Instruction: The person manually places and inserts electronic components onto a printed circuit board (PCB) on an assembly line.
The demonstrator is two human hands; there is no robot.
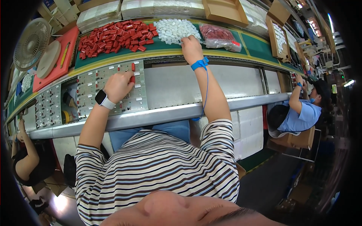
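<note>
My left hand [118, 87], with a watch on its wrist, is over a circuit board [90, 88] carrying many small parts. Its fingers pinch a red rectangular component [132, 79] at the board's right side. Just beyond them, another red component [133, 67] stands on the board. My right hand [192, 48], wearing a blue wrist strap [200, 63] with a cord, reaches to the near edge of a pile of small white parts [171, 31]. Its fingertips are closed together on a white part at the pile's edge, partly hidden by the hand.
A heap of red components [117, 37] lies left of the white pile, and a plastic bag of red parts [218, 35] lies right. A metal rail [166, 113] runs along the near edge. A fan [31, 44] stands far left. Co-workers sit left and right [307, 113].
</note>
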